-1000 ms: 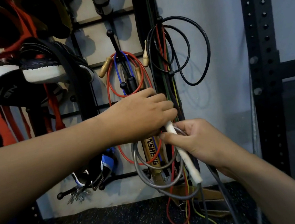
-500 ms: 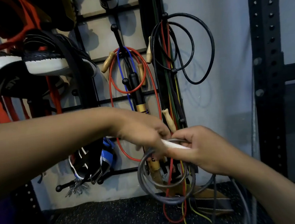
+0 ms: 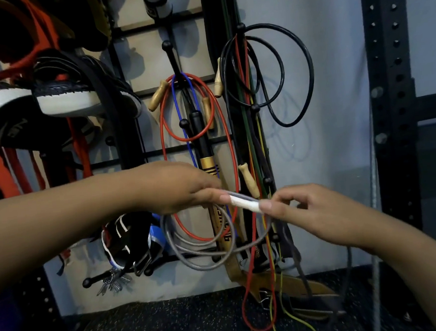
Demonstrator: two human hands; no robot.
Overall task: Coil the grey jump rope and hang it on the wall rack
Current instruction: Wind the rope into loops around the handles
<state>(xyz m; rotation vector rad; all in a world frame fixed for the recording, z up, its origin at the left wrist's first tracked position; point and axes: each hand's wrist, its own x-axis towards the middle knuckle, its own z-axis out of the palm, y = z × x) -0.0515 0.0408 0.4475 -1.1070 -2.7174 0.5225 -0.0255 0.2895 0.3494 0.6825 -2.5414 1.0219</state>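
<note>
Handle (image 3: 244, 203) now swinging level; left hand (image 3: 177, 188) and right hand (image 3: 317, 215) both pinching it, rope (image 3: 199, 245) coils dangling at 6 o'clock. Coiling nearly done, hanging pending.

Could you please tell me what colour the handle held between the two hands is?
White, clearest in the head view: the handle.

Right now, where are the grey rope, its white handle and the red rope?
grey jump rope (image 3: 193, 264), head view, bottom of the hanging coil.
white handle (image 3: 244, 203), head view, middle of the handle.
red rope (image 3: 162, 117), head view, left side of the loop.
</note>
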